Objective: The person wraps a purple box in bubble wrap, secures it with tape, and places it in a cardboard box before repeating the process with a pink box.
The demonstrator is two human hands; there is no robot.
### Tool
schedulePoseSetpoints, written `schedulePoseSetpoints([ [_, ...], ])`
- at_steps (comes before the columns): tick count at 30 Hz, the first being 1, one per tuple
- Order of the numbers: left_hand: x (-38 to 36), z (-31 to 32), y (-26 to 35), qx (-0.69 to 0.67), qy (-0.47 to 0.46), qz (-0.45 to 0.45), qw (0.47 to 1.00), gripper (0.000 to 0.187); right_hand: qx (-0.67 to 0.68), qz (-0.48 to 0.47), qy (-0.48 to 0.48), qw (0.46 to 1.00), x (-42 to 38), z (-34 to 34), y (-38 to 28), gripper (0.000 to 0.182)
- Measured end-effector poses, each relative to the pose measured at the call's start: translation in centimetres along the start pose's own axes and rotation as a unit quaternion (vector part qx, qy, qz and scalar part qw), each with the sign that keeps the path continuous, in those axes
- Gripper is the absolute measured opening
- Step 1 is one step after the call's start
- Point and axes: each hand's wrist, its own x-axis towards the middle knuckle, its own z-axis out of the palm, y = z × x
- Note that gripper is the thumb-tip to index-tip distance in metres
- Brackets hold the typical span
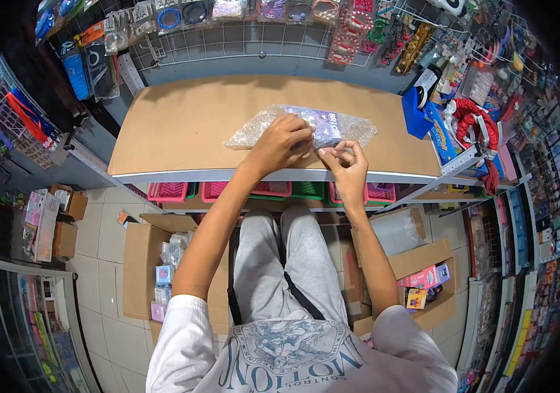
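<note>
A purple box (330, 122) with white lettering that starts "BRIC" lies on the shelf top, partly covered by clear bubble wrap (254, 132). The wrap spreads out to the left and right of the box. Over the middle of the package is my left hand (283, 143), its fingers curled and closed on the wrap, with the fingertips partly hidden. At the near right edge, my right hand (347, 164) pinches the wrap between thumb and fingers. Both hands are close together near the shelf's front edge.
Cardboard covers the shelf top (182, 124), with a metal front edge. Pink and green baskets (168, 191) sit beneath. A blue holder (415, 112) stands at the right end. Open cartons of goods (137, 268) flank my legs. Packaged accessories (195, 12) hang on the wire grid behind.
</note>
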Motion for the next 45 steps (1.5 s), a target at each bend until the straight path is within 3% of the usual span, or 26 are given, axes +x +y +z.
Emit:
schedulePoseSetpoints([
  [8,0.1,0.1,0.0,-0.001,0.012,0.008,1.0,0.017,0.006,0.004,0.027,1.0,0.2,1.0,0.0,0.029],
  [23,0.0,0.0,0.0,-0.001,0.001,-0.001,1.0,0.019,-0.166,-0.036,0.085,0.982,0.2,1.8,0.0,0.032],
  [26,0.0,0.0,0.1,0.003,0.001,-0.003,1.0,0.019,-0.292,-0.059,0.079,0.951,0.0,1.6,-0.5,0.033],
  [35,0.2,-0.2,0.4,0.007,0.006,0.009,1.0,0.019,-0.426,-0.188,0.056,0.883,0.5,0.4,-1.3,0.029],
  [39,0.0,0.4,0.1,0.073,-0.001,0.011,0.997,0.02,-0.393,-0.23,-0.016,0.89,0.7,-1.0,-1.8,0.025],
  [45,0.1,0.3,-0.4,0.102,-0.021,0.021,0.994,0.019,-0.372,-0.326,0.08,0.865,5.8,-3.1,-2.9,0.024],
])
